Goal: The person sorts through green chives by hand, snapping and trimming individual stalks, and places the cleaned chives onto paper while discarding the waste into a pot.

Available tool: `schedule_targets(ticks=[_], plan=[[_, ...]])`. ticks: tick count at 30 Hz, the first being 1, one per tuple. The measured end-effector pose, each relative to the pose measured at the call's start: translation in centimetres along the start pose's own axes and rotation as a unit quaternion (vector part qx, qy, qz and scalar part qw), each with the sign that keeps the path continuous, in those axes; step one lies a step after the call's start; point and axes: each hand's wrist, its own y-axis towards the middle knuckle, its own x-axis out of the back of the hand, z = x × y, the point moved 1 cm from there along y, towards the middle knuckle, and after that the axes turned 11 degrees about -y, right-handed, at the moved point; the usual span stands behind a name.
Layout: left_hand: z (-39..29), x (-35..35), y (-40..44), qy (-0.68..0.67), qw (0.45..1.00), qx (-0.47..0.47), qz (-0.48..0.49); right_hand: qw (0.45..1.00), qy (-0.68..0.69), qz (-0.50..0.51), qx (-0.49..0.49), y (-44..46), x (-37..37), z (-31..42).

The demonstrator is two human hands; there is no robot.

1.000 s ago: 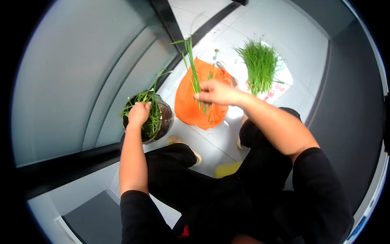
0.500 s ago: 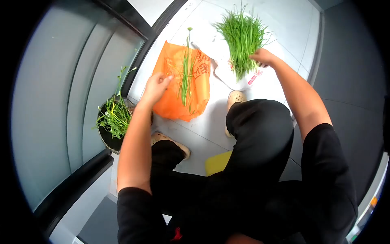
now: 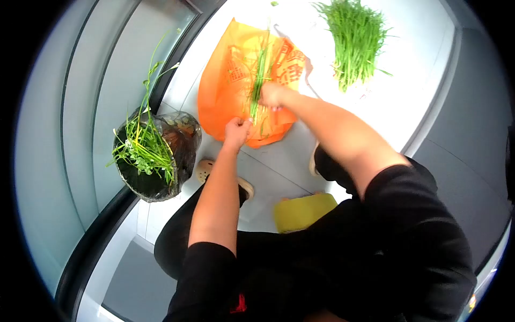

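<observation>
A few long green chive stalks [image 3: 260, 68] lie on an orange plastic bag [image 3: 217, 88] spread on the floor. My right hand [image 3: 272, 96] reaches across to the stalks, its fingers curled around their lower part. Just below, near the stalks' bottom ends, is my left hand [image 3: 237, 132] with thumb and fingers pinched together; whatever it may hold is too small to make out. A thick pile of green chives [image 3: 357, 43] rests farther right on a white sheet or bag, apart from both hands.
On the left stands a bin with a dark plastic liner [image 3: 185, 142], with discarded green stems [image 3: 142, 147] sticking out. A yellow-green stool [image 3: 306, 212] is by my legs. A beige clog [image 3: 204, 170] shows on my foot. A glass panel [image 3: 91, 107] borders the left side.
My right hand has left the chive pile and come left to the stalks on the orange bag. My left hand has shifted to the bag's lower edge. The view has moved.
</observation>
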Motion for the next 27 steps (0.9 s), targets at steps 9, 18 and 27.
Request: schedule_targets(ticks=[9, 18, 27], plan=[[0.5, 0.9, -0.5, -0.160, 0.985, 0.065, 0.027, 0.965, 0.174, -0.128, -0.148, 3.8, -10.4, 1.1], [-0.5, 0.2, -1.0, 0.042, 0.998, -0.038, 0.023, 0.909, 0.412, -0.055, -0.027, -6.2, -2.9, 1.2], [-14.1, 1.0, -12.3, -0.063, 0.985, -0.059, 0.152, 0.884, 0.460, -0.027, 0.080, -19.1, 3.4, 4.6]])
